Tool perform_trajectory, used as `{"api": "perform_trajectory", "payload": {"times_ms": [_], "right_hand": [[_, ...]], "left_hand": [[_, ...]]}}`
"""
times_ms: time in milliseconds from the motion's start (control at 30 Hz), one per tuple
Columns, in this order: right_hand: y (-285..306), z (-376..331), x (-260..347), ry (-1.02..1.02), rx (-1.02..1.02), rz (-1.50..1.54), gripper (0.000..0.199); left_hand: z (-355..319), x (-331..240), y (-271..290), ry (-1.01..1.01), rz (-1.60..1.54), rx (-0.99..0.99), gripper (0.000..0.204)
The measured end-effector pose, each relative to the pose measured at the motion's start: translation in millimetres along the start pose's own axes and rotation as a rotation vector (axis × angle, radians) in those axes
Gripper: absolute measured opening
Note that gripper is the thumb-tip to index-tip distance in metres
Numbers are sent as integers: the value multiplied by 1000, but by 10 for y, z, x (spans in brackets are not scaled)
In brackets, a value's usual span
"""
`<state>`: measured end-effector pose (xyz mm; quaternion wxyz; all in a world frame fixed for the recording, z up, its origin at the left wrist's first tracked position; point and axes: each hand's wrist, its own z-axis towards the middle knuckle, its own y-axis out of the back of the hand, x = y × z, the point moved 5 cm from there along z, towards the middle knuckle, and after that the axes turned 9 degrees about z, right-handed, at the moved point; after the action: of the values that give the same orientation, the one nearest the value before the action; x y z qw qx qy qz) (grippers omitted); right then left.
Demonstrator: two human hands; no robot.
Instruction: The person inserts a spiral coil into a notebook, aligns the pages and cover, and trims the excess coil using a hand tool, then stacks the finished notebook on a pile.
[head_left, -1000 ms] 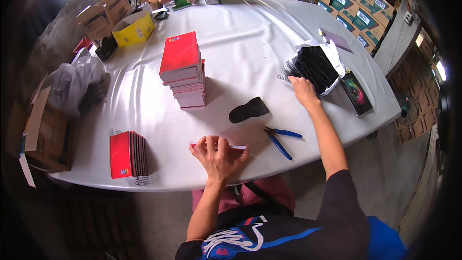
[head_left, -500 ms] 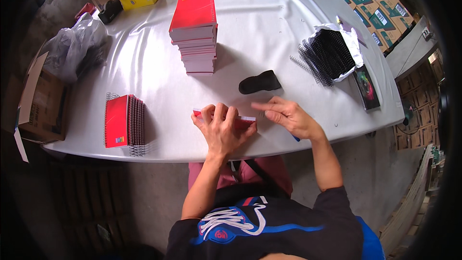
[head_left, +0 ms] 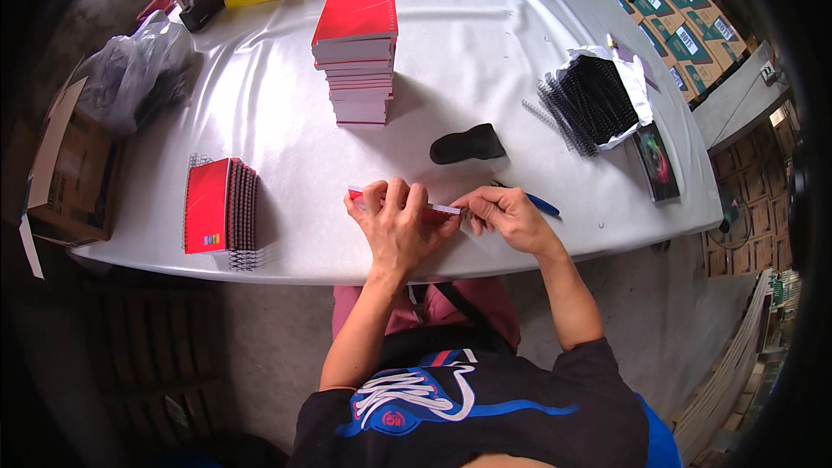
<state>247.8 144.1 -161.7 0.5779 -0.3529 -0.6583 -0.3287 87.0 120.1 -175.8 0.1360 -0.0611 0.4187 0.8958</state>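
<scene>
My left hand (head_left: 397,227) grips a red-covered notebook (head_left: 447,210) on edge near the front of the table, fingers curled over its top side. At the notebook's right end, my right hand (head_left: 510,218) is closed in a pinch; what lies between its fingertips is too small to make out. Beside that hand, partly behind it, lies a blue-handled tool (head_left: 544,205). A black shoe-sole-shaped pad (head_left: 468,145) rests just beyond both hands.
A tall stack of red notebooks (head_left: 355,13) stands beyond my left hand. Coil-bound red notebooks (head_left: 208,208) are piled at the left. Black spiral coils (head_left: 594,95) lie on white wrapping at the right, near a dark box (head_left: 656,160). A cardboard box (head_left: 74,178) sits at the left edge.
My right hand has moved left and slightly down, its fingers now pinched at the notebook's right end. The blue-handled tool shows more. My left hand keeps its hold.
</scene>
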Motion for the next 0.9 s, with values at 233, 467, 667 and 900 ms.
{"api": "perform_trajectory", "payload": {"times_ms": [233, 467, 667, 900], "right_hand": [[-120, -4, 261, 249, -168, -548, 27], [-63, 11, 152, 167, -66, -447, 21], [280, 393, 216, 214, -170, -793, 26], [633, 642, -125, 510, -266, -1040, 32]], "left_hand": [[63, -8, 70, 2, 89, 1, 50], [57, -7, 62, -1, 91, 22, 52], [84, 15, 89, -27, 40, 59, 55], [98, 77, 121, -8, -116, 138, 54]]}}
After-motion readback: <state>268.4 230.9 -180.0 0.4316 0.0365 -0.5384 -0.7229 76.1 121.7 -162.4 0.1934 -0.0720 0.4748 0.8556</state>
